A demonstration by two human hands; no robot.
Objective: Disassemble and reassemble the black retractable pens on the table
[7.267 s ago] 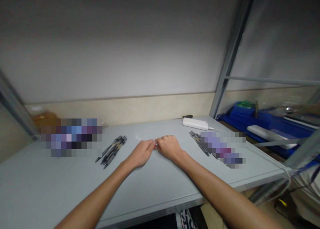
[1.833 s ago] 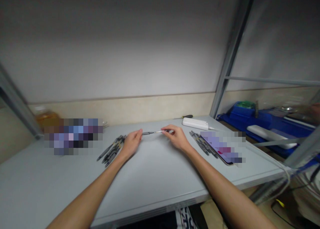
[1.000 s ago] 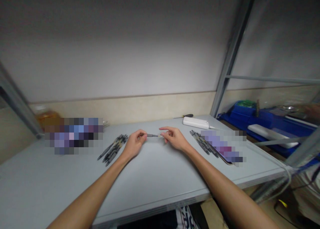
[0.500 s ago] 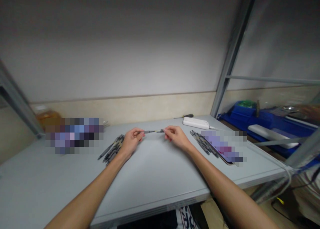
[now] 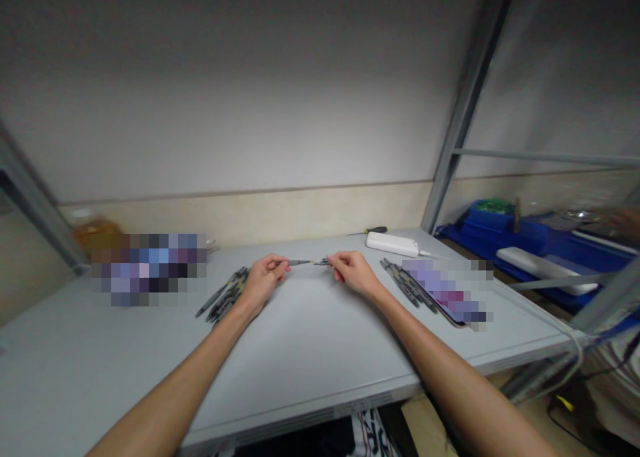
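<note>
A thin grey pen [image 5: 299,262] is held level above the table between my two hands. My left hand [image 5: 265,277] pinches its left end between thumb and fingers. My right hand [image 5: 353,270] is closed on the dark right end; whether that end is a separate cap is too small to tell. A small pale band shows along the middle. Beside my left wrist lies a pile of grey pens [image 5: 227,296], partly hidden by the hand. To the right of my right hand lies a second group of similar pens [image 5: 409,285].
A white power strip [image 5: 393,244] and a screwdriver [image 5: 377,230] lie at the back of the grey table [image 5: 300,350]. A blurred-out flat item [image 5: 440,290] sits beside the right pens, another blurred bundle [image 5: 150,270] at left. Metal posts [image 5: 450,130] frame the table; blue trays [image 5: 485,220] stand beyond.
Both hands stay in almost the same place. The dark end in my right fingers looks slightly shifted, with a little more of it showing.
</note>
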